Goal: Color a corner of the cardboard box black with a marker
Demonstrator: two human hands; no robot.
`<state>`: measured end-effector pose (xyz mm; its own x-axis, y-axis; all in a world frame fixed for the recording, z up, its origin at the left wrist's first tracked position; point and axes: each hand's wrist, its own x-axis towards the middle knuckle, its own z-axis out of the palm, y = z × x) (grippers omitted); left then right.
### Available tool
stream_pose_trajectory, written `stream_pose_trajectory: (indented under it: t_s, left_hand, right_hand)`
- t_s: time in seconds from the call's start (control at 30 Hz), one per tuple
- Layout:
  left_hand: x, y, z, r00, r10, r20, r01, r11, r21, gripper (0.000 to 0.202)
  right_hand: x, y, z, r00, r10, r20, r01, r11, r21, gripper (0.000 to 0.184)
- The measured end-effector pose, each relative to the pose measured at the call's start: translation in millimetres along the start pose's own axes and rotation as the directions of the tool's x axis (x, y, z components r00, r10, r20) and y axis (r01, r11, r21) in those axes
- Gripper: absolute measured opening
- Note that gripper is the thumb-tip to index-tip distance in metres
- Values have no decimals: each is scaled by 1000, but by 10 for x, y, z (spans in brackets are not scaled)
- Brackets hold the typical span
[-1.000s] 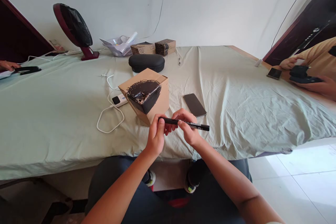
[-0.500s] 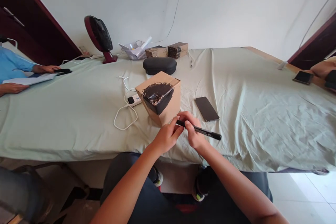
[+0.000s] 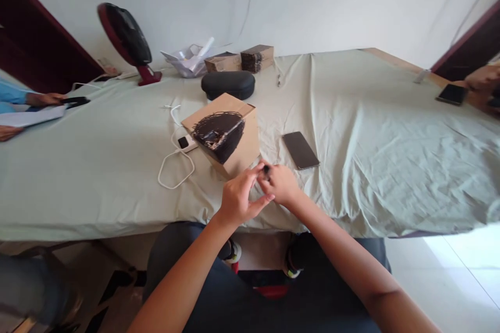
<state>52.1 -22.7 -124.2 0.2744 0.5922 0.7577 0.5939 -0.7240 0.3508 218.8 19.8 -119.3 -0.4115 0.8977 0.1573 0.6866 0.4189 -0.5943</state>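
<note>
Both my hands meet at the near edge of the table, just in front of a cardboard box whose near face is scribbled black. My right hand is closed round a black marker pen, of which only the dark end shows between the fingers. My left hand touches that end with pinched fingertips. A dark phone lies face down to the right of the box.
A white charger with a looped cable lies left of the box on the grey-green cloth. Behind are a black case, small boxes and a fan. Other people's hands rest at the left edge and right edge.
The pen, earlier held out sideways to the right, is now turned so that only its end shows in my right hand. Both hands have closed together and the view has shifted.
</note>
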Motion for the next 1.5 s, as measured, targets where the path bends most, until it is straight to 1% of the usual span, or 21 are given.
stream_pose_trajectory:
  t_s: [0.03,0.07,0.13,0.17,0.2,0.23,0.27,0.3,0.33,0.4,0.43,0.5,0.63,0.8,0.97,1.1,1.2,1.3,1.37,1.43,1.5]
  left_hand:
    - [11,0,19,1000,29,-3,-29,1000,3,34]
    - [20,-2,34,999,54,10,-54,999,9,22]
    - [31,-15,46,994,100,45,-101,995,25,13]
    - [34,-24,43,990,128,54,-130,991,43,13]
    - [35,-33,34,986,155,56,-158,985,67,15]
    - [36,-41,22,983,176,51,-181,979,95,16]
    - [35,-48,9,980,195,43,-199,973,119,16]
    - [34,-52,-4,977,209,36,-212,967,139,17]
    - [32,-56,-16,976,217,33,-220,964,148,16]
    - [25,-59,-28,976,216,33,-219,965,144,16]
    - [21,-60,-30,976,215,35,-218,966,141,16]
    - [11,-59,-29,976,214,40,-217,967,132,17]
    - [-5,-44,-28,974,224,40,-228,967,114,18]
    - [-2,-23,-31,971,235,45,-239,966,97,14]
    - [7,-19,-11,969,244,41,-247,964,99,11]
    - [-1,-14,5,964,262,39,-265,958,107,10]
    - [-10,-11,13,962,272,37,-275,956,107,10]
    - [-11,-5,13,959,280,39,-282,954,102,11]
    - [-7,-1,10,958,283,39,-286,953,100,11]
    - [-4,3,5,958,285,36,-287,953,98,10]
    - [-3,4,2,958,286,31,-288,953,96,10]
  right_hand:
    - [-5,-6,-20,995,-53,80,57,997,-45,12]
    - [-4,6,-60,980,-118,162,124,992,-27,17]
    - [15,93,-207,928,-244,280,216,968,126,39]
    - [33,169,-307,907,-281,314,219,951,218,54]
    - [58,262,-412,906,-270,326,186,946,266,71]
    - [90,367,-512,920,-214,329,130,957,260,79]
    - [128,477,-596,957,-110,269,56,978,201,76]
    - [170,584,-654,989,34,145,-49,994,95,67]
    - [215,683,-682,981,192,1,-192,981,-35,60]
    - [304,837,-650,892,413,-184,-449,861,-241,62]
    - [343,892,-602,849,475,-230,-526,796,-300,65]
    - [404,962,-482,803,540,-251,-595,726,-343,68]
    - [456,1031,-332,749,586,-310,-661,692,-289,71]
    - [448,1073,-353,773,520,-363,-587,803,-102,65]
    - [470,1077,-350,754,426,-500,-470,882,43,70]
    - [492,1109,-315,731,421,-537,-411,900,146,72]
    - [497,1132,-304,700,474,-535,-367,881,300,73]
    - [507,1140,-302,675,608,-419,-339,759,556,78]
    - [517,1138,-304,690,660,-296,-242,597,765,77]
    - [526,1135,-312,761,621,-186,-95,391,915,67]
    - [531,1136,-328,840,536,-83,-26,192,981,54]
